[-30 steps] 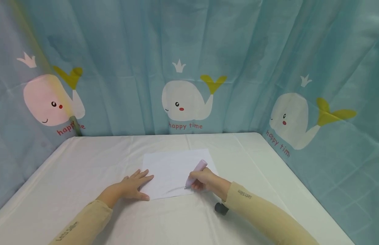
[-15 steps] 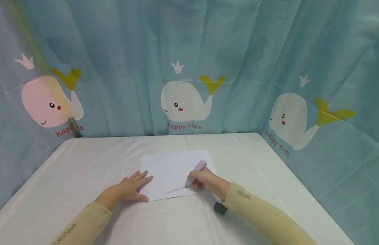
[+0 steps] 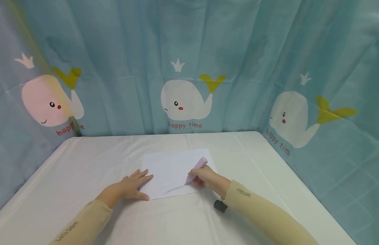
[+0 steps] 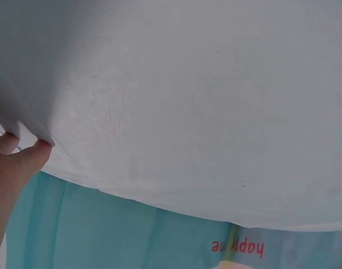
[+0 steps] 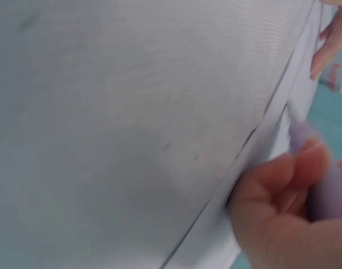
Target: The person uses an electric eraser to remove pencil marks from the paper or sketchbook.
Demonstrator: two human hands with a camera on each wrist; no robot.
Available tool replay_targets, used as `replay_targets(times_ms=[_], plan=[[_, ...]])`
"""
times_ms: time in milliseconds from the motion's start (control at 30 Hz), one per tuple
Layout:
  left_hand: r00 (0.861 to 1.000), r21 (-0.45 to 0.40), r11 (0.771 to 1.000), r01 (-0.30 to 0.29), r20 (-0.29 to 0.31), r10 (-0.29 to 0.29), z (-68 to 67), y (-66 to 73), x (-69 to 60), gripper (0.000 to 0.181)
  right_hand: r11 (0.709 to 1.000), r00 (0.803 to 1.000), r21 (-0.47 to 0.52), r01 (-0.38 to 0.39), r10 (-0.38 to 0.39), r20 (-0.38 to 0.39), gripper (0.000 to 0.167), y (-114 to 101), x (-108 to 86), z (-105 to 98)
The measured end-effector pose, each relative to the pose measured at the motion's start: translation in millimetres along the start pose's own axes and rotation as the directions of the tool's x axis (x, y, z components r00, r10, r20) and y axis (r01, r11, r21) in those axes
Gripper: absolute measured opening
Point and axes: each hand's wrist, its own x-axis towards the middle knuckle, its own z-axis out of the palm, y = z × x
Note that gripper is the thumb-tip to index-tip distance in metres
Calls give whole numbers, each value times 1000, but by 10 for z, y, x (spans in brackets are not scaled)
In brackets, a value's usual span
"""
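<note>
A white sheet of paper (image 3: 165, 170) lies on the white-covered table (image 3: 94, 156). My left hand (image 3: 129, 188) rests with spread fingers on the sheet's left edge; the left wrist view shows part of that hand (image 4: 14, 162). My right hand (image 3: 204, 178) grips a thick light-purple pen (image 3: 197, 166), its tip at the lower right part of the sheet. In the right wrist view, the thumb and fingers of the right hand (image 5: 288, 207) pinch the purple pen (image 5: 327, 190). A faint grey streak, line or shadow I cannot tell, runs left from the tip.
A small black object (image 3: 220, 206) sits on the table beside my right sleeve, partly hidden by it. Blue curtains (image 3: 125, 102) with printed whales hang behind the table and along both sides.
The pen and my right fingers have shifted slightly up the sheet, away from its near edge. My left hand has kept its place on the paper.
</note>
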Motion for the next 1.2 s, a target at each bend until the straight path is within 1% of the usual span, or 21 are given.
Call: replay_targets(times_ms=[300, 433, 600, 667, 933, 1200], plan=[[1000, -4, 1000, 7, 7, -7, 15, -16, -12, 88, 1000, 1000, -8, -12, 12, -2, 19, -5, -17, 4], [1000, -2, 1000, 8, 6, -8, 33, -32, -3, 87, 1000, 1000, -18, -10, 10, 8, 18, 8, -21, -15], [1000, -4, 1000, 8, 6, -8, 37, -38, -1, 88, 999, 1000, 37, -5, 4, 15, 11, 12, -18, -33], [1000, -2, 1000, 6, 8, -6, 31, -34, -1, 88, 999, 1000, 39, -8, 7, 20, 9, 9, -21, -29], [1000, 2, 1000, 1, 12, -1, 6, -21, 14, 88, 1000, 998, 29, 9, -7, -57, 12, -1, -4, 0], [1000, 4, 1000, 6, 18, -6, 5, -20, 5, 89, 1000, 999, -14, 19, -20, -43, 15, -13, -14, 30]])
